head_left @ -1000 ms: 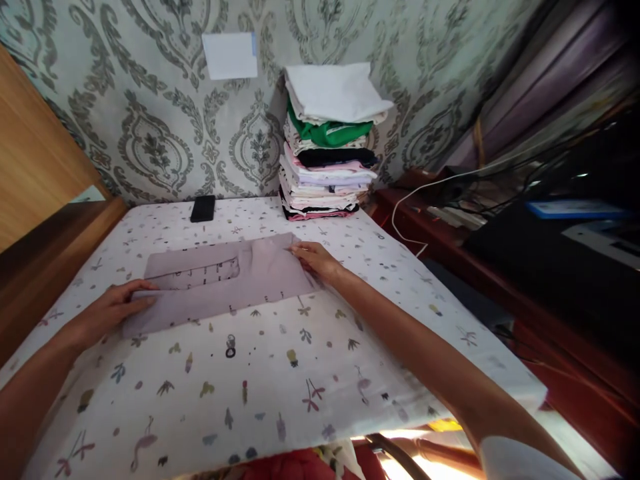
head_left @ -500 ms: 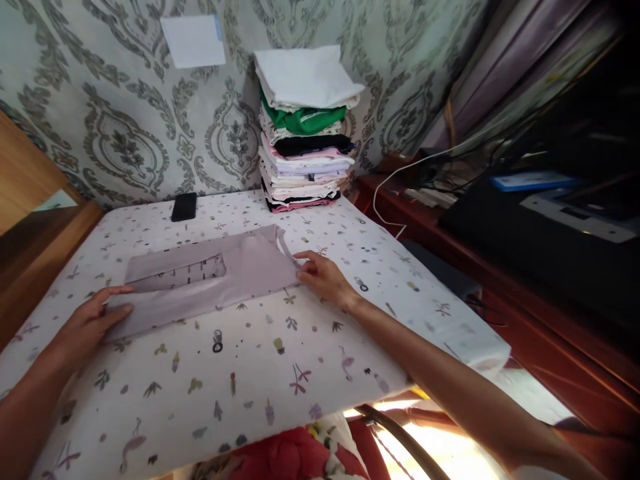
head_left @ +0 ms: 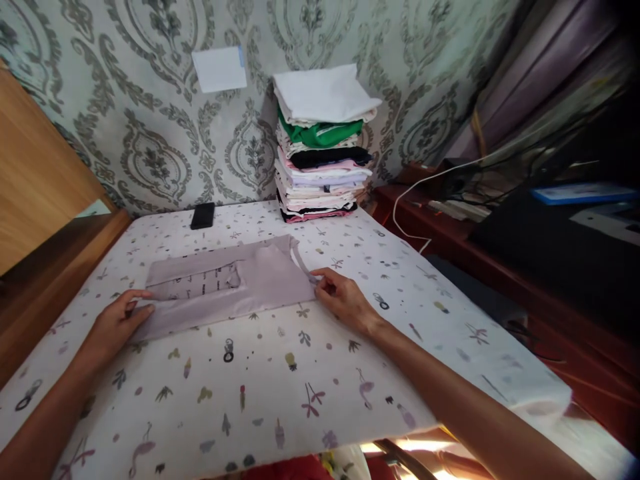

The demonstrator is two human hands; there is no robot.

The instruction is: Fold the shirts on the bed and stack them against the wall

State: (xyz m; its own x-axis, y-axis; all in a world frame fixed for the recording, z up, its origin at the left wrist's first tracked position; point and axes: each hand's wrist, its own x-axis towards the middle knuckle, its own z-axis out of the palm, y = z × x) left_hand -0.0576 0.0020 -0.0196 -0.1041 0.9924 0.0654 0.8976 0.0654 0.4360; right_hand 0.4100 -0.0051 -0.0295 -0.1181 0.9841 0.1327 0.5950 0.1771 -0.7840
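A mauve T-shirt (head_left: pixel 270 277) lies flat on the patterned cloth, its sides folded inward into a long strip with printed fabric showing in the gap. At its left end, my left hand (head_left: pixel 117 323) holds the hem corner between thumb and index finger. My right hand (head_left: pixel 345 300) pinches the neckline edge at the opposite end, fingers curled together. The neckband stands slightly away from the body of the shirt there, leaving a narrow opening.
Behind the shirt, a tall stack of folded clothes (head_left: pixel 323 143) stands against the wallpapered wall. A black phone (head_left: pixel 203 216) lies at the back left. Wooden furniture (head_left: pixel 45 173) borders the left side. On the right, a white cable (head_left: pixel 400 200) trails over a dark red desk (head_left: pixel 430 230).
The camera view has tilted, so everything appears lower and further right. Both hands keep their places at the two ends of the shirt, which looks the same.
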